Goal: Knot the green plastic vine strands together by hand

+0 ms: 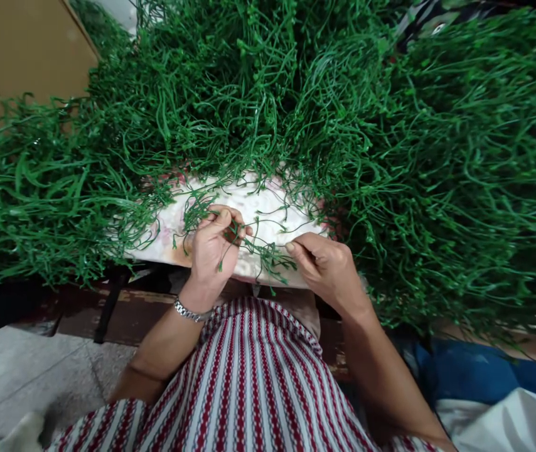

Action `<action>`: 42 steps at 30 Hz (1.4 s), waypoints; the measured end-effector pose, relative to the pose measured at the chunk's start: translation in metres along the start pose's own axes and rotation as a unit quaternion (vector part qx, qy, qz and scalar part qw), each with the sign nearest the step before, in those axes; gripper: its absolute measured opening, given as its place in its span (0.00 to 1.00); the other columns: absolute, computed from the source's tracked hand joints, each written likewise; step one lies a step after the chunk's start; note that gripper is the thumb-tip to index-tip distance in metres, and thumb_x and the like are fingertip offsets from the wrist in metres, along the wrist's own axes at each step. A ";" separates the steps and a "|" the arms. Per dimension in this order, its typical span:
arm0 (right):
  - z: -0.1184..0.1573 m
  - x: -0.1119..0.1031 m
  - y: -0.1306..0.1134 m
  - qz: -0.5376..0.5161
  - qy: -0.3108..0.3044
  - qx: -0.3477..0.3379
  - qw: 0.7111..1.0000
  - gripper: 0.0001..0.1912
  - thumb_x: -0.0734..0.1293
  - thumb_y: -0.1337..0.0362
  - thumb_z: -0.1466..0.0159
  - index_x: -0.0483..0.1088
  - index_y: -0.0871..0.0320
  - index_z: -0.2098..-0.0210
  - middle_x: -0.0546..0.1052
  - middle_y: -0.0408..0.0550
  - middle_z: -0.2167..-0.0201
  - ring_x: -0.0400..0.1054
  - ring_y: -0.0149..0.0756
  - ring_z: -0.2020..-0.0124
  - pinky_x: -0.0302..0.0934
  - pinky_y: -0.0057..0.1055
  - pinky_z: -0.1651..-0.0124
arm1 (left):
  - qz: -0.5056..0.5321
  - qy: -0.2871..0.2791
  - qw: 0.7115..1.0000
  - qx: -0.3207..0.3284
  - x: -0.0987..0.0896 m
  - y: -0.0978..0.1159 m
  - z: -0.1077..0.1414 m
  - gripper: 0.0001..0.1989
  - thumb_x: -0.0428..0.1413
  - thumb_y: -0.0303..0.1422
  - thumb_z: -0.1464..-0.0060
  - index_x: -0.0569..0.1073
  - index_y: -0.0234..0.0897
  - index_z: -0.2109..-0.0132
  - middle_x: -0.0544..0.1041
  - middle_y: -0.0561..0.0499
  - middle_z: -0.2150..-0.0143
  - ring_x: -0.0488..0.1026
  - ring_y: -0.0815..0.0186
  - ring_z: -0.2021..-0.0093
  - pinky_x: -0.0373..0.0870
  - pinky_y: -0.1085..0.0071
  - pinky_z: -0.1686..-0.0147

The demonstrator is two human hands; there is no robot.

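My left hand (218, 242), palm turned up with curled fingers, holds a few thin green stems (235, 233) that look like plastic artificial-plant stems with small branched tips. Opposite it, my right hand (327, 267) pinches the end of a green stem between thumb and index finger. More stems (272, 258) hang in the gap between both hands. Beneath them lies a white cloth-like surface (268, 207) with pink patches, and loose stems are scattered over it. Whether the right fingers hide further stems I cannot tell.
A large heap of the same green stems (258, 94) surrounds the white surface at the back and both sides. A brown board (23, 56) stands at the back left. Blue and white material (475, 376) lies at the lower right; floor tiles (23, 383) show at the lower left.
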State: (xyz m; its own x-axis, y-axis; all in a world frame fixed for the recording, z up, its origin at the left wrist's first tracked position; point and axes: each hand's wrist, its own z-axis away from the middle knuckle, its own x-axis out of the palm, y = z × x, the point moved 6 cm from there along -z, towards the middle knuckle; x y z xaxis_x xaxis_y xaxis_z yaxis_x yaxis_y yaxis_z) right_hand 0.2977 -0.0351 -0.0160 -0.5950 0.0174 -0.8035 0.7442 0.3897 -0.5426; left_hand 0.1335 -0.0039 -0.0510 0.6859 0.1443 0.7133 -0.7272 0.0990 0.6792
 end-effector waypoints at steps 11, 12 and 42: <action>0.000 0.000 -0.017 0.068 -0.017 -0.094 0.993 0.11 0.59 0.63 0.36 0.70 0.62 0.59 0.73 0.51 0.68 0.64 0.37 0.66 0.58 0.35 0.59 | 0.007 -0.032 0.999 -0.008 0.018 -0.007 0.006 0.06 0.55 0.26 0.50 0.65 0.36 0.72 0.67 0.55 0.75 0.63 0.74 0.79 0.64 0.75 0.74; -0.001 0.001 -0.020 0.060 -0.024 -0.101 0.993 0.12 0.60 0.63 0.36 0.69 0.61 0.57 0.73 0.51 0.66 0.64 0.38 0.64 0.58 0.36 0.57 | 0.001 -0.033 0.999 -0.007 0.018 -0.007 0.007 0.06 0.55 0.26 0.50 0.65 0.36 0.73 0.67 0.55 0.75 0.63 0.75 0.79 0.64 0.75 0.75; 0.000 -0.003 -0.009 -0.115 0.126 -0.054 0.984 0.02 0.66 0.68 0.42 0.69 0.58 0.68 0.70 0.50 0.59 0.65 0.40 0.55 0.58 0.39 0.52 | -0.019 0.013 0.999 0.026 0.000 -0.007 0.003 0.06 0.57 0.27 0.52 0.66 0.35 0.73 0.68 0.55 0.77 0.66 0.74 0.75 0.64 0.78 0.73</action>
State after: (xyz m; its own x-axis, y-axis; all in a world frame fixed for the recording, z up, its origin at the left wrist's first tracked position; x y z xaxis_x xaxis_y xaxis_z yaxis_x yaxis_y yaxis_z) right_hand 0.2928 -0.0388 -0.0087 -0.8101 0.1410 -0.5691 0.5531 0.5056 -0.6621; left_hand 0.1389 -0.0076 -0.0555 0.7116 0.1674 0.6823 -0.6977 0.0545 0.7143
